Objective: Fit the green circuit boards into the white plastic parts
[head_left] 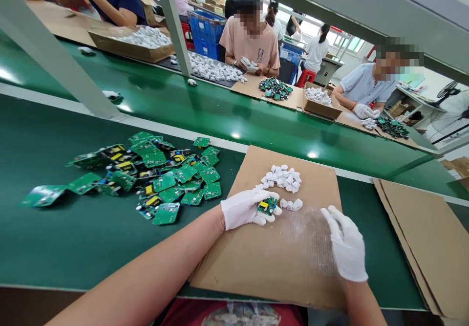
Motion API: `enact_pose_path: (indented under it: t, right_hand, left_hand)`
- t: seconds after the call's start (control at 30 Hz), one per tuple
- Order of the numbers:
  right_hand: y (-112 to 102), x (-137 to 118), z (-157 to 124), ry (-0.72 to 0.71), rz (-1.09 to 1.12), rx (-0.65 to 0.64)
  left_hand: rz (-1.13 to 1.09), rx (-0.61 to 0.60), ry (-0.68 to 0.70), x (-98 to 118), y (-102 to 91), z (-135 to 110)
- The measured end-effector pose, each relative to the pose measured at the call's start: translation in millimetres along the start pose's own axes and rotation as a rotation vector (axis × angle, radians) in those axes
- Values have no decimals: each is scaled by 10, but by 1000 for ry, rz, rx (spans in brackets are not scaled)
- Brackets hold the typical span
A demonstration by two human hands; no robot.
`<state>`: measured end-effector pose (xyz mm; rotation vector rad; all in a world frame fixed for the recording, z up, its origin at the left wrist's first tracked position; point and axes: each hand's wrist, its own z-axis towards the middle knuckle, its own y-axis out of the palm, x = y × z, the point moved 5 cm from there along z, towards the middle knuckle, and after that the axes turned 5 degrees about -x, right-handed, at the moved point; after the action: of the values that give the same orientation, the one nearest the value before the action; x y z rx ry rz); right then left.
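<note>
My left hand (244,208), in a white glove, is closed around a small green circuit board (266,206) with a yellow part facing up. It is held over a brown cardboard sheet (264,257). Over the sheet's right side, my gloved right hand (346,243) has its fingers apart and holds nothing. Between the hands lie a few white lumps (292,204), and a larger cluster of white lumps (282,177) sits just behind them. To the left of my left hand, a loose pile of green circuit boards (161,169) spreads across the green tabletop.
More cardboard (421,238) lies at my right. A green conveyor belt (216,116) runs beyond a pale rail, with metal posts (172,23) rising there. Across it, co-workers sit by cardboard boxes (322,108) of white lumps and piles of boards (275,89).
</note>
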<state>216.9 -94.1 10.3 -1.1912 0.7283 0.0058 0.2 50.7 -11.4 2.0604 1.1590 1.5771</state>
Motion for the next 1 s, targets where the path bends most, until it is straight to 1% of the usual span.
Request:
enact_pose_path:
  t: [0.07, 0.1, 0.17, 0.23, 0.4, 0.6, 0.67, 0.73, 0.77, 0.8, 0.83, 0.9, 0.97, 1.0]
  right_hand:
    - [-110, 229, -71, 240, 228, 105]
    - [-126, 325, -105, 327, 360, 130]
    - [-121, 453, -131, 413, 603, 145]
    - [-112, 521, -99, 436, 745, 142]
    - [-99, 586, 99, 449, 904, 135]
    - [-73, 543, 277, 425, 910, 123]
    - [-128, 513, 291, 404, 871, 173]
    - [-222, 418, 299, 328, 821, 264]
    - [-259, 330, 307, 274, 806, 286]
    - [-276, 210, 322, 215, 797, 274]
    - [-268, 59, 343, 157, 791, 224]
    - [-184, -302, 382, 70, 773, 49]
    - [-56, -663, 392, 14, 748, -112]
    - [15, -815, 388, -7, 740, -170]
  left_hand:
    - [3, 7, -1, 4, 10, 0]
    - [8, 11, 0, 6, 14, 1]
    - [18, 19, 2, 7, 21, 2]
    - [26, 21, -1, 2, 27, 4]
    - [29, 18, -1, -24, 9, 16]
    - [25, -19, 33, -26, -12, 26]
    - [20, -13, 32, -23, -14, 27]
    - [28, 16, 22, -30, -26, 32]
    - [33, 38, 18, -37, -35, 36]
    - [30, 59, 21, -43, -44, 41]
    - [17, 72, 28, -48, -48, 44]
    - [-38, 65, 63, -44, -38, 47]
    - [-108, 18, 110, -19, -9, 36]
    - [-136, -10, 135, -1, 7, 25]
